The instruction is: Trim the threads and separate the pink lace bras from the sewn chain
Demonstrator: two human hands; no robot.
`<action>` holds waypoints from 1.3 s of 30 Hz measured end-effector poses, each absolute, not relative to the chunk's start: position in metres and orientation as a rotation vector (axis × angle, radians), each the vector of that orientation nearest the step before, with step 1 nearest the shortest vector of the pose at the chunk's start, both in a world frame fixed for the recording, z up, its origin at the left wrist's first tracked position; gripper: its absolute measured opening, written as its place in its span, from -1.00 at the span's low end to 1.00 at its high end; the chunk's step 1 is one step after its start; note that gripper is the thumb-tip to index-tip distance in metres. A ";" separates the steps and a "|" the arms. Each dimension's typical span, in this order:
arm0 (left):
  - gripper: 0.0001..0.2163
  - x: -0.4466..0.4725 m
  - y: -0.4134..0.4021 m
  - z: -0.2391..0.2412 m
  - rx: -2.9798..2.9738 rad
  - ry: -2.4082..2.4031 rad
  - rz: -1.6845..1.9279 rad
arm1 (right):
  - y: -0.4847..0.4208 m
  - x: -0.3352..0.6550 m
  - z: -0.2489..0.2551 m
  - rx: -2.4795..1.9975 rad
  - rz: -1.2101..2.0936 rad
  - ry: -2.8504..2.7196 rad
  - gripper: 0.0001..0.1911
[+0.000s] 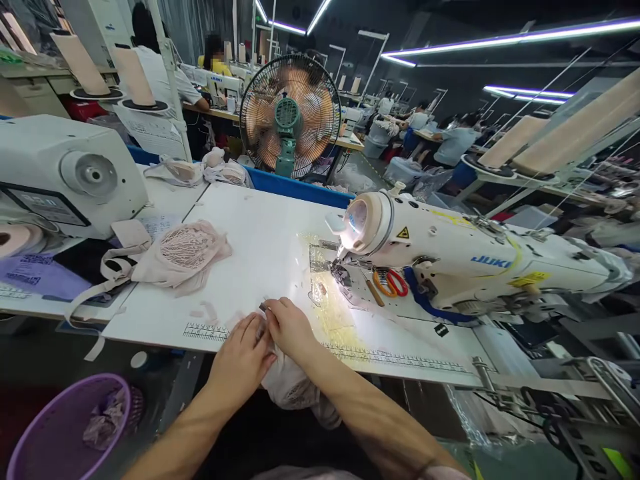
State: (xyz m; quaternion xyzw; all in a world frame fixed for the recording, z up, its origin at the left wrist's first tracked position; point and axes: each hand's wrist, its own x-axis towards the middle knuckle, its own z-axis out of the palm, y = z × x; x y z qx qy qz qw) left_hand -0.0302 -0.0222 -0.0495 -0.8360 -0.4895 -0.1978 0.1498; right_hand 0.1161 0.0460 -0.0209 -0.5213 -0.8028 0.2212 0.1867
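My left hand (244, 355) and my right hand (293, 331) meet at the front edge of the white sewing table. Both are closed on a pale lace bra (287, 383), which hangs below the edge towards my lap. A small dark bit shows at the right fingertips; I cannot make out what it is. The sewing machine (425, 250) stands to the right of my hands, its needle area lit. Left of my hands, a second pale lace bra (183, 257) lies on the table with its strap (93, 293) trailing over the edge.
Orange and red-handled scissors (390, 283) and a wooden-handled tool (374, 292) lie under the machine arm. Another white machine (75, 177) stands left. A purple basket (25, 433) is on the floor. Beyond the table are a fan (289, 117) and people at work.
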 end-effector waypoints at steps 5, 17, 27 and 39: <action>-0.62 -0.032 -0.023 -0.053 -2.395 -1.395 -0.600 | 0.047 0.112 -0.017 -1.497 0.504 -2.415 -0.67; -0.61 -0.031 -0.022 -0.049 -2.389 -1.411 -0.607 | 0.048 0.105 -0.004 -1.549 0.355 -2.597 -0.71; -0.58 -0.031 -0.021 -0.049 -2.359 -1.377 -0.611 | 0.038 0.118 0.002 -1.580 0.313 -2.681 -0.77; -0.60 -0.033 -0.017 -0.041 -2.383 -1.286 -0.534 | 0.017 0.144 0.003 -1.657 0.326 -2.554 -0.75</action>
